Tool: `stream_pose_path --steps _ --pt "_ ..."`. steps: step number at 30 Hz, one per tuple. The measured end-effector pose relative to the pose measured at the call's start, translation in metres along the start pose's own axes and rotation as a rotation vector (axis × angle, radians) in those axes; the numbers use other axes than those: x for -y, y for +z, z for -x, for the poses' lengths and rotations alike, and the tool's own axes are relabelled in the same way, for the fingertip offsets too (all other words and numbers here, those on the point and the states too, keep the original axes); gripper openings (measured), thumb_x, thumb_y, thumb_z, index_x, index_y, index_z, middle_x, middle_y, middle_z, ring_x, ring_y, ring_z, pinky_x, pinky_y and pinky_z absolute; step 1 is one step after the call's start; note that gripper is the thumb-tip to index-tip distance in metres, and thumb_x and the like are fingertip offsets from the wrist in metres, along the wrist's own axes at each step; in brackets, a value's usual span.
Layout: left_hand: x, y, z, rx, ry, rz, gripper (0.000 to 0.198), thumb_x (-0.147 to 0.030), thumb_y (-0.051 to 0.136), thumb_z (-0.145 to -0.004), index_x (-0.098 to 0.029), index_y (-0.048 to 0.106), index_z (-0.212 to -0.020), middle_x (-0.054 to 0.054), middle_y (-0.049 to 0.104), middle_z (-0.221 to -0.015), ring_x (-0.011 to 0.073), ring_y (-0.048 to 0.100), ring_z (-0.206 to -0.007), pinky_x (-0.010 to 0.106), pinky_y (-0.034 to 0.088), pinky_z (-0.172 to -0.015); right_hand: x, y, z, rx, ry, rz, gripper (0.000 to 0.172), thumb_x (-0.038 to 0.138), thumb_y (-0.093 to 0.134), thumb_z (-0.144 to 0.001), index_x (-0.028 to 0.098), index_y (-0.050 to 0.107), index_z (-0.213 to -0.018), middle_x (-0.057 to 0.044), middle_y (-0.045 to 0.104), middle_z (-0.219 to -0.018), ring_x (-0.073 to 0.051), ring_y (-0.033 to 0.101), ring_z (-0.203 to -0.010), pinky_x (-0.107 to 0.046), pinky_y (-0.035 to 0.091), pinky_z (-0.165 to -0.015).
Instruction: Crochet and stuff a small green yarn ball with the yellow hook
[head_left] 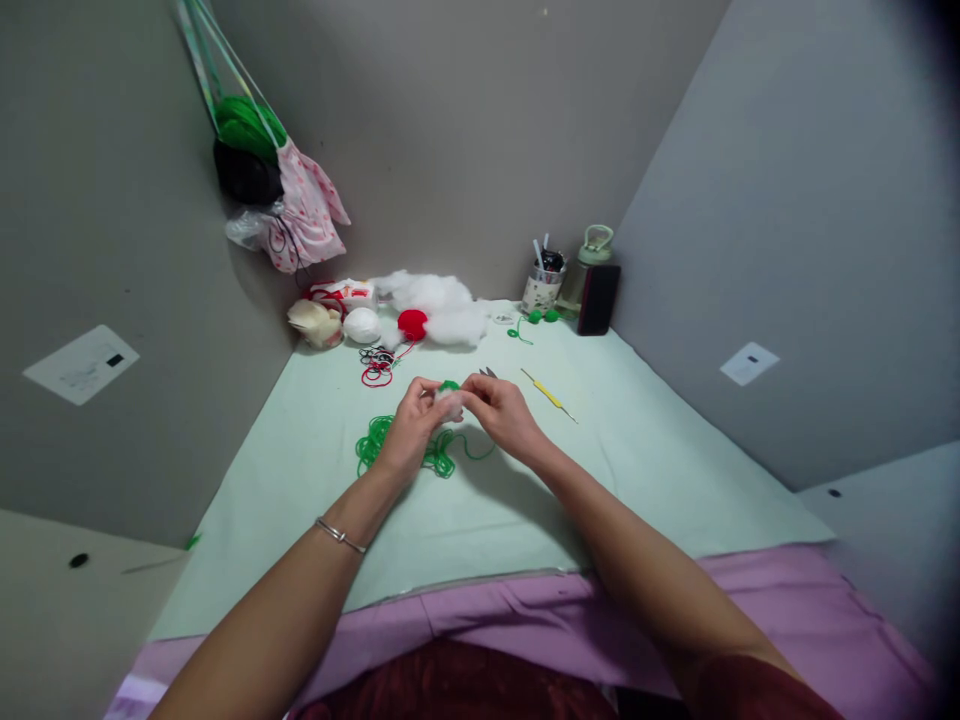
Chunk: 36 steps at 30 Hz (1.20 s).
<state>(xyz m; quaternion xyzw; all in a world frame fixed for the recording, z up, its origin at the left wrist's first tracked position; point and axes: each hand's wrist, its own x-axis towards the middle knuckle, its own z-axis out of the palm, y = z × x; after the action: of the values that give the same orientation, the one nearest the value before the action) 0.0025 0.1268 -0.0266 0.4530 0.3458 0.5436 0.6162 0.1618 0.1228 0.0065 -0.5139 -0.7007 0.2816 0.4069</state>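
Observation:
My left hand (411, 428) is closed around a small green crochet piece (449, 385). A tuft of white stuffing (451, 405) shows at the front of that piece. From the other side, my right hand (504, 412) meets it with thumb and fingers pinched on the stuffing. Loose green yarn (375, 438) lies in loops on the table under and beside my left hand, and one strand curves toward my right wrist. Just beyond my right hand, the dark tips of a tool, perhaps scissors (488, 373), stick out. A yellow-handled crochet hook (550, 394) rests to the right.
Along the back lie white stuffing (435, 295), a red yarn ball (412, 324), a white yarn ball (363, 326) and tangled red and black yarn (377, 370). A pen cup (540, 290), bottle (574, 285) and phone (599, 300) stand at back right. Bags (307, 210) hang on the left.

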Motion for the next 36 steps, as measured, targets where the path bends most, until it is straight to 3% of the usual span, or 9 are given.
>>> stream_pose_path --steps 4,11,15,19,25,29,36 --pt "0.002 -0.003 -0.004 -0.030 0.015 -0.004 0.050 -0.042 0.089 -0.068 -0.022 0.052 -0.094 -0.003 0.072 -0.071 0.0132 0.068 -0.061 0.025 0.054 -0.065 0.006 -0.002 0.002 0.077 -0.042 0.002 0.025 0.030 0.054 -0.094 0.020 0.060 -0.072 0.004 0.054 -0.063 -0.013 0.047 -0.063 -0.026 0.035 -0.064" --pt "0.011 -0.003 -0.006 -0.172 0.049 -0.041 0.038 -0.038 0.082 -0.071 -0.024 0.050 -0.086 -0.010 0.059 -0.058 0.0106 0.057 -0.046 0.022 0.048 -0.050 0.012 0.013 0.014 0.117 -0.079 0.047 0.022 0.022 0.054 -0.094 0.020 0.063 -0.074 0.002 0.065 -0.068 -0.013 0.049 -0.061 -0.027 0.033 -0.064" --pt "0.012 0.000 -0.003 -0.201 0.019 -0.040 0.031 -0.033 0.078 -0.075 -0.023 0.049 -0.081 -0.009 0.059 -0.058 0.0107 0.057 -0.048 0.020 0.046 -0.048 0.010 0.016 0.011 0.047 -0.044 0.079 0.020 0.026 0.061 -0.090 0.022 0.056 -0.071 0.004 0.057 -0.061 -0.013 0.044 -0.059 -0.027 0.029 -0.063" --pt "0.006 0.002 0.002 -0.136 -0.005 -0.002 0.032 -0.039 0.078 -0.078 -0.023 0.051 -0.084 -0.006 0.064 -0.066 0.0121 0.063 -0.057 0.023 0.054 -0.056 0.006 0.012 0.006 -0.021 -0.007 0.098 0.021 0.028 0.068 -0.084 0.023 0.054 -0.068 0.007 0.047 -0.056 -0.013 0.039 -0.059 -0.027 0.027 -0.063" --pt "-0.006 0.003 0.003 0.034 -0.001 0.026 0.051 -0.044 0.091 -0.069 -0.022 0.053 -0.094 0.001 0.077 -0.084 0.0166 0.075 -0.076 0.036 0.063 -0.083 0.001 0.000 0.002 -0.045 0.043 0.037 0.025 0.035 0.063 -0.090 0.022 0.056 -0.070 0.005 0.052 -0.058 -0.013 0.039 -0.058 -0.027 0.029 -0.059" --pt "-0.001 -0.001 -0.002 0.008 0.029 -0.007 0.053 -0.047 0.090 -0.071 -0.023 0.048 -0.091 -0.001 0.075 -0.075 0.0149 0.072 -0.062 0.033 0.063 -0.072 0.008 -0.002 0.005 0.029 0.012 -0.005 0.026 0.035 0.059 -0.094 0.022 0.057 -0.072 0.004 0.058 -0.061 -0.013 0.043 -0.058 -0.027 0.033 -0.062" --pt "0.008 -0.006 -0.007 -0.130 0.135 -0.077 0.047 -0.042 0.089 -0.071 -0.023 0.049 -0.087 -0.009 0.062 -0.062 0.0108 0.062 -0.048 0.023 0.052 -0.051 0.018 0.012 0.015 0.093 0.002 -0.067 0.017 0.022 0.057 -0.089 0.021 0.058 -0.073 0.001 0.066 -0.067 -0.014 0.050 -0.062 -0.027 0.035 -0.064"
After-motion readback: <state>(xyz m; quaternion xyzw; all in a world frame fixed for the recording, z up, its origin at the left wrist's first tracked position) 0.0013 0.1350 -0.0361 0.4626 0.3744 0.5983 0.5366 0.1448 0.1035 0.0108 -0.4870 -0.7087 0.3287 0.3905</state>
